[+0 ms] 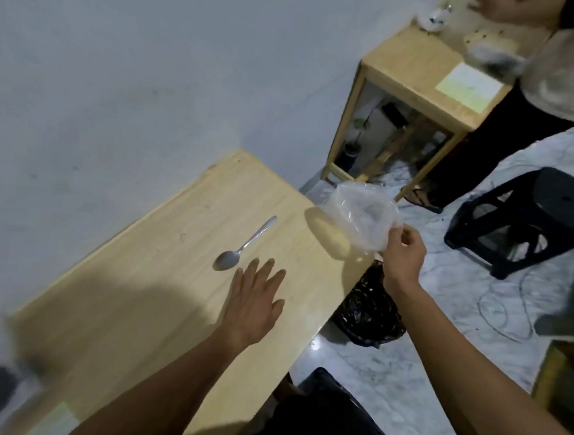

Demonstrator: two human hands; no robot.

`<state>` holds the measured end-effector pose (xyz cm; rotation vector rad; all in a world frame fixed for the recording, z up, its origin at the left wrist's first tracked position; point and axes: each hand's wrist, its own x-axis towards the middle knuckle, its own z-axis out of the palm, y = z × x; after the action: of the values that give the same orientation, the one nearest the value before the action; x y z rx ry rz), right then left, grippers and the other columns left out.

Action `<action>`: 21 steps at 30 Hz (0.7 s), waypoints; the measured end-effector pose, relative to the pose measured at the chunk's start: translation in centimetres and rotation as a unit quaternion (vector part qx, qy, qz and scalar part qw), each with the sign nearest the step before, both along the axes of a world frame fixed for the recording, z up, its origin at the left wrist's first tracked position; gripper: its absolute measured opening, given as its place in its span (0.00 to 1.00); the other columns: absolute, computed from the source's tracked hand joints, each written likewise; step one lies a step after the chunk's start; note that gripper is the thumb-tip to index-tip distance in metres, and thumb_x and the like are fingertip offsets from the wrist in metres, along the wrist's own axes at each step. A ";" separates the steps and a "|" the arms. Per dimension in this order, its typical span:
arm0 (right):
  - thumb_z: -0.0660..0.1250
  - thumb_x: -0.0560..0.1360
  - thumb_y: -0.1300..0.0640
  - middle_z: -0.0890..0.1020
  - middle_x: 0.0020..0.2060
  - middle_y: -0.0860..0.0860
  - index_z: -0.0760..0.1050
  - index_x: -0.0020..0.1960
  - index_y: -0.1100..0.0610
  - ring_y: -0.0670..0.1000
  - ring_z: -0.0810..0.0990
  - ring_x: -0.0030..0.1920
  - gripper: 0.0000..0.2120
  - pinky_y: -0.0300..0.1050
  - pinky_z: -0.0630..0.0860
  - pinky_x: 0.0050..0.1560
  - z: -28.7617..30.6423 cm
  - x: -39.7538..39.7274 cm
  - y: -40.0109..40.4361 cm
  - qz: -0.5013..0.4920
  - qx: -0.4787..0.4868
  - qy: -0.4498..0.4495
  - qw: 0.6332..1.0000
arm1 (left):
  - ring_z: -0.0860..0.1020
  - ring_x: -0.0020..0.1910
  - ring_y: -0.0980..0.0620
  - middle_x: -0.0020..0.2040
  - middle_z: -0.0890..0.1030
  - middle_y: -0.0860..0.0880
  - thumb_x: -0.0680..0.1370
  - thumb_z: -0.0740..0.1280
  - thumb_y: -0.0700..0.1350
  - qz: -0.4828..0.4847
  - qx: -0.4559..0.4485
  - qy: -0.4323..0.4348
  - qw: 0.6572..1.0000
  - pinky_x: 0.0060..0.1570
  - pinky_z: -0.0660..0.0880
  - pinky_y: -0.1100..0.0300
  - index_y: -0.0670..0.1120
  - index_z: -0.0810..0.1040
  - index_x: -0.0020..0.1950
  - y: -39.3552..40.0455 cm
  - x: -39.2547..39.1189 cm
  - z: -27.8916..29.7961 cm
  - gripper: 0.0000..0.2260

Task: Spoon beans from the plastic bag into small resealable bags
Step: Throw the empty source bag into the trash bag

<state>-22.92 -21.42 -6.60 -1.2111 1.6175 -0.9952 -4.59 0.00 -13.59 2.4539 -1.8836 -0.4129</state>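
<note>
Hands first: left one [254,302] flat, fingers spread on the tabletop [149,276], just near of the spoon [242,246]. Right one [405,251] pinches a clear bag [362,218], held up past the tabletop's right edge, above a black bin [370,311].

The worktop [161,297] is mostly bare wood; only a spoon [242,246] lies near its middle toward the far end. Off its right edge a black bin bag [370,308] sits on the floor, a black stool [524,223] farther right.
</note>
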 end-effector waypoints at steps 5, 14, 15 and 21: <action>0.64 0.78 0.48 0.80 0.51 0.52 0.75 0.54 0.52 0.54 0.80 0.52 0.09 0.56 0.80 0.56 -2.4 -7.4 -1.1 -0.161 0.067 -0.012 0.985 | 0.54 0.78 0.40 0.80 0.56 0.46 0.80 0.50 0.62 -0.004 0.008 -0.010 1.000 0.72 0.57 0.37 0.53 0.57 0.79 -1.9 -0.1 -1.7 0.29; 0.69 0.75 0.52 0.79 0.54 0.57 0.74 0.60 0.56 0.61 0.81 0.53 0.16 0.58 0.80 0.55 -8.5 -11.2 0.2 -0.242 0.208 -0.014 0.948 | 0.52 0.79 0.39 0.80 0.53 0.46 0.79 0.49 0.63 -0.018 -0.011 0.010 1.000 0.72 0.55 0.36 0.54 0.55 0.80 -1.9 0.2 -2.5 0.30; 0.69 0.75 0.51 0.78 0.56 0.59 0.73 0.62 0.56 0.61 0.80 0.54 0.18 0.57 0.79 0.57 -8.8 -11.1 0.4 -0.232 0.227 -0.008 0.946 | 0.52 0.79 0.39 0.80 0.53 0.46 0.79 0.48 0.63 -0.017 -0.005 0.008 1.000 0.72 0.55 0.36 0.54 0.54 0.80 -1.9 0.3 -2.4 0.30; 0.64 0.79 0.51 0.76 0.61 0.59 0.64 0.72 0.58 0.61 0.77 0.58 0.25 0.56 0.75 0.60 -9.0 -9.1 2.2 -0.154 0.247 0.043 0.956 | 0.46 0.79 0.42 0.81 0.47 0.49 0.79 0.46 0.64 -0.011 0.010 0.020 1.000 0.73 0.51 0.38 0.56 0.49 0.80 -1.9 0.4 -2.2 0.30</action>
<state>-31.99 -19.21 -15.62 -0.6820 2.0130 -0.6618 -4.23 -1.90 -15.76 2.4201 -1.9005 -0.4807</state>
